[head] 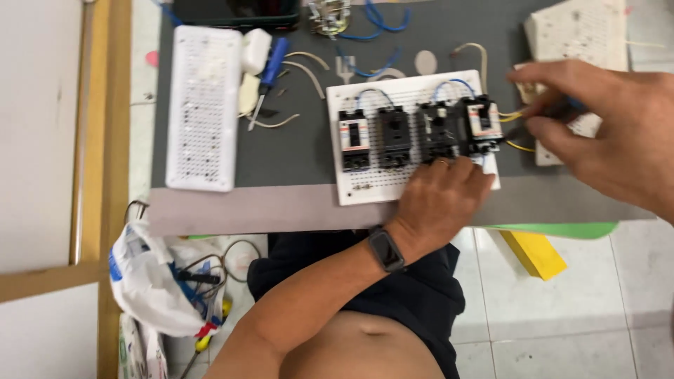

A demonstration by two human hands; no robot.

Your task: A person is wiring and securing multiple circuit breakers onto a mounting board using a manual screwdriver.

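White perforated board [365, 184] on the table [281, 151] is steadied by the left hand [439, 200], its grip pressed flat, grasping nothing. Four breakers [421, 133] are mounted. Yellow wires [518, 116] beside the right hand [604, 130] remain loose; its pinch is blurred, so cannot be told.

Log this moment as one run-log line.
left hand: rests on perforated board | right hand: pinches tool by yellow wires | four breakers mounted in row

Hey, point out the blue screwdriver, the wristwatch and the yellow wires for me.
blue screwdriver [274, 62], head view, on its blue handle.
wristwatch [387, 250], head view, on its dark face, at the left wrist.
yellow wires [518, 146], head view, on the lower strand right of the breakers.
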